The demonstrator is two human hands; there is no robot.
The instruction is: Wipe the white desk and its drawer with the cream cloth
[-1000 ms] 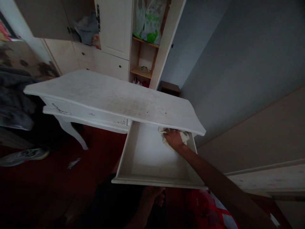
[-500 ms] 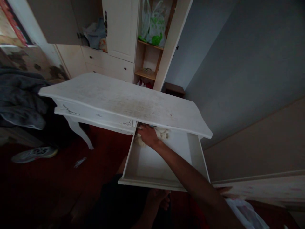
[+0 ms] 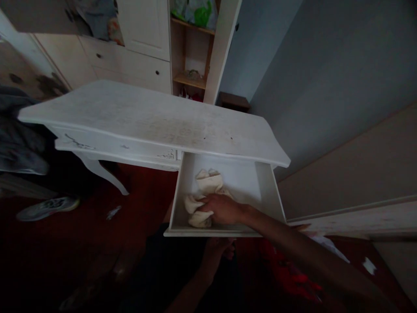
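A white desk (image 3: 146,113) with dark smudges on its top has its right drawer (image 3: 236,174) pulled out. Inside the drawer, near its front left corner, my right hand (image 3: 223,208) grips a crumpled cream cloth (image 3: 210,182), part of which spreads toward the back. The fingertips are partly hidden in the cloth's folds. Below the drawer's front edge is my left hand (image 3: 221,250), in shadow, with fingers curled; the drawer front hides its upper part, and whatever it may hold cannot be made out.
Behind the desk stands a white wardrobe (image 3: 146,26) with open doors and plastic bags on a shelf. A shoe (image 3: 48,208) lies on the red floor at left, and dark clothing (image 3: 19,134) hangs beside the desk. Red items (image 3: 289,274) lie at lower right.
My right hand has moved with the cloth from the drawer's back left corner to its front left. The view has tilted downward. My left hand stays under the drawer front.
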